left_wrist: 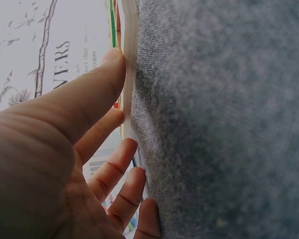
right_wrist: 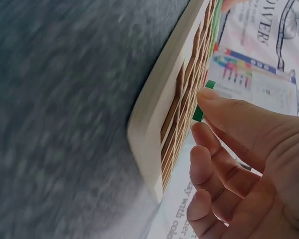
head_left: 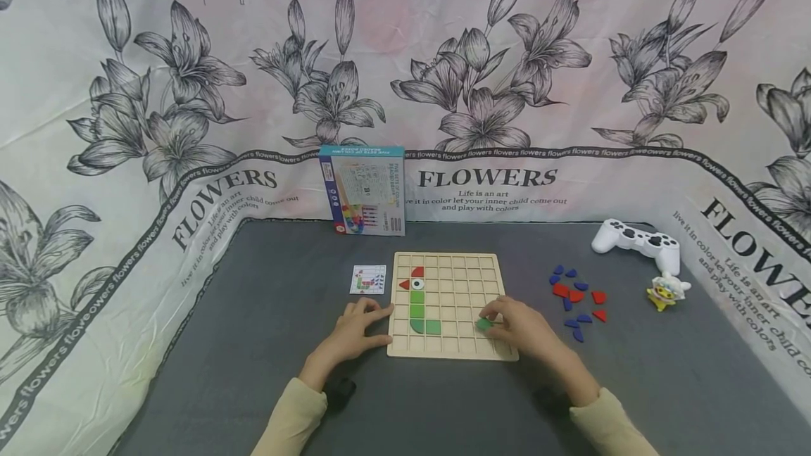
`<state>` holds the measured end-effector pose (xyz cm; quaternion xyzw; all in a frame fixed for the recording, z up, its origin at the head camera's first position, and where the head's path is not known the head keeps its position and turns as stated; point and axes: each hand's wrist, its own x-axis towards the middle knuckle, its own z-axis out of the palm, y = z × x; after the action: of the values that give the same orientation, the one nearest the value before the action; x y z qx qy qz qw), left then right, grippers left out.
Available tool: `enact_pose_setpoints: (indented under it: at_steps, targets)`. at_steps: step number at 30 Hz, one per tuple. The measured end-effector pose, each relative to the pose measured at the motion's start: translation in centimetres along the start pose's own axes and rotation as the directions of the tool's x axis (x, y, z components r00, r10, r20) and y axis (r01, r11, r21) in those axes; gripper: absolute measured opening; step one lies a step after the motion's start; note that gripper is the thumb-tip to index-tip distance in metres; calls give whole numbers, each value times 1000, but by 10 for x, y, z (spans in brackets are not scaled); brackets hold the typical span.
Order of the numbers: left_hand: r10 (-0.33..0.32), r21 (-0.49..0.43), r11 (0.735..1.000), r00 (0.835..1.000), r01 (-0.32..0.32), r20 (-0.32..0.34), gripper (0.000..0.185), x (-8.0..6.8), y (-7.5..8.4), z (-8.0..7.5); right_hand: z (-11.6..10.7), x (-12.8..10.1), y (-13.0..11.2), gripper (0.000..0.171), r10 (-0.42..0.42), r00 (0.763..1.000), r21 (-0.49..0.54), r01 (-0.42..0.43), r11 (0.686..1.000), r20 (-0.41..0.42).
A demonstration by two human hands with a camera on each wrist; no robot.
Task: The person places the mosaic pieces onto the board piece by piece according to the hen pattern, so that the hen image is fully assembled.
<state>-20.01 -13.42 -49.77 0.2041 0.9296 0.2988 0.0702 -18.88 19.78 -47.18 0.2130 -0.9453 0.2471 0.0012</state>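
Observation:
A wooden grid board [head_left: 453, 301] lies on the grey cloth. In its left columns sit a red quarter-round piece [head_left: 417, 272], a red triangle [head_left: 405, 285], an eye piece [head_left: 417, 284], green squares [head_left: 417, 297] and a green rounded piece [head_left: 417, 326]. My right hand [head_left: 522, 326] is over the board's right side. Its thumb and finger pinch a green piece [right_wrist: 205, 102], raised off the grid in the right wrist view. My left hand [head_left: 351, 333] touches the board's left edge with thumb and fingertips, fingers fairly straight.
Blue pieces [head_left: 583, 318] and red pieces [head_left: 576, 295] lie scattered right of the board. Farther right are a white game controller [head_left: 636, 241] and a small yellow-and-white figurine [head_left: 664, 292]. A pattern card [head_left: 367, 279] lies left of the board; a box [head_left: 364, 192] stands behind.

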Motion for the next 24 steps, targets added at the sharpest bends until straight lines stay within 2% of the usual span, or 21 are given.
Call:
enact_pose_setpoints:
  at_steps: [4, 13, 24]
  targets:
    - [-6, -1, 1000, 1000, 6, 0, 59, 0, 0, 0, 6, 5, -6, 20, -54, 999, -20, 53, 998, -9]
    - [-8, 2, 1000, 1000, 8, 4, 59, 0, 0, -1, 20, 15, -16, 19, -116, 993, -59, 114, 992, -20]
    - [-7, -3, 1000, 1000, 7, 9, 58, 0, 1, -1, 28, 27, -27, 19, -152, 988, -53, 152, 987, 12]
